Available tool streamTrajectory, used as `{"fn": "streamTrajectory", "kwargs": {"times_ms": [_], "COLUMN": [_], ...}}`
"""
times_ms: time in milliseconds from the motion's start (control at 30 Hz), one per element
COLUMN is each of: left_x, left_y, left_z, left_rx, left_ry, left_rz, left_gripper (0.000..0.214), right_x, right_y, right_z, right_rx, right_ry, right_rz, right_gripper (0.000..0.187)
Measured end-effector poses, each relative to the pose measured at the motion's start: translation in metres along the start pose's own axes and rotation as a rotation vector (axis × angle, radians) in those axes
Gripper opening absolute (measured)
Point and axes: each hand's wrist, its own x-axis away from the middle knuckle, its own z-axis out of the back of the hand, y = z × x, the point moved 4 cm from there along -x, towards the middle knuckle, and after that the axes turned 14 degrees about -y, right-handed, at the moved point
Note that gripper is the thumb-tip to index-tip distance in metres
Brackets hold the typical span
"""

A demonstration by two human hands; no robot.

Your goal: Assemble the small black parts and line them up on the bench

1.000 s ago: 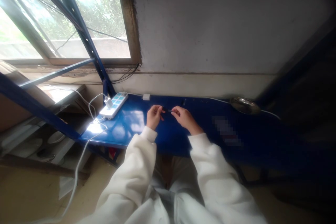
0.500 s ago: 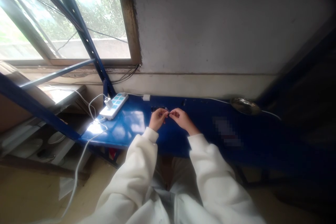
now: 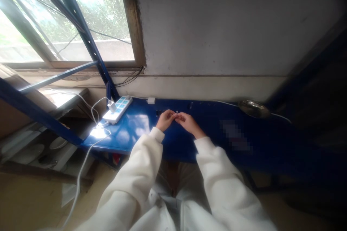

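Observation:
Above the blue table (image 3: 176,148), my left hand (image 3: 165,120) and my right hand (image 3: 186,122) meet fingertip to fingertip. Both are closed in a pinch. A tiny pale piece (image 3: 177,112) shows just past the fingertips; it is too small to name, and which hand holds it is unclear. Beyond my left hand lie small dark pieces (image 3: 158,113) on the table. Another small dark piece (image 3: 191,105) lies past my right hand, near the table's back edge.
A white power strip (image 3: 119,110) with a plugged-in charger (image 3: 111,106) is at the table's left. A white adapter (image 3: 151,100) lies at the back edge. A shiny metal bowl-like thing (image 3: 253,109) stands back right. A white cable (image 3: 79,177) hangs over the left edge.
My left hand has shifted slightly right and its fingertips now touch those of my right hand. The small piece between them has turned or moved slightly to the right.

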Motion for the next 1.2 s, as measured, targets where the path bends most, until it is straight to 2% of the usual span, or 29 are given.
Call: {"fn": "streamTrajectory", "kwargs": {"times_ms": [133, 233, 300, 367, 433, 567, 733, 933, 1200], "left_x": [-0.005, -0.007, -0.005, 0.000, 0.006, 0.013, 0.015, 0.016, 0.016], "left_y": [-0.002, -0.010, -0.019, -0.030, -0.038, -0.046, -0.046, -0.045, -0.044], "left_z": [-0.007, -0.012, -0.012, -0.010, -0.010, -0.015, -0.017, -0.016, -0.016], "left_rx": [0.063, 0.142, 0.164, 0.134, 0.067, -0.027, -0.027, 0.021, -0.006], "left_ry": [-0.019, 0.025, 0.139, 0.283, 0.366, 0.342, 0.294, 0.283, 0.264], "left_rz": [-0.029, 0.007, 0.041, 0.061, 0.064, 0.058, 0.069, 0.107, 0.130], "left_gripper": [0.036, 0.035, 0.034, 0.033, 0.032, 0.029, 0.029, 0.029, 0.030], "right_x": [0.001, -0.001, -0.004, -0.006, -0.007, -0.012, -0.023, -0.036, -0.040], "right_y": [0.007, 0.014, 0.019, 0.027, 0.037, 0.067, 0.093, 0.100, 0.106], "right_z": [0.002, 0.003, 0.009, 0.022, 0.039, 0.067, 0.075, 0.075, 0.078], "right_rx": [0.003, 0.041, 0.093, 0.167, 0.241, 0.369, 0.423, 0.497, 0.518], "right_ry": [-0.006, 0.009, 0.079, 0.202, 0.340, 0.439, 0.435, 0.419, 0.407], "right_rz": [-0.016, -0.027, -0.026, -0.033, -0.057, -0.173, -0.296, -0.345, -0.385], "right_gripper": [0.029, 0.029, 0.029, 0.027, 0.026, 0.025, 0.023, 0.016, 0.015]}}
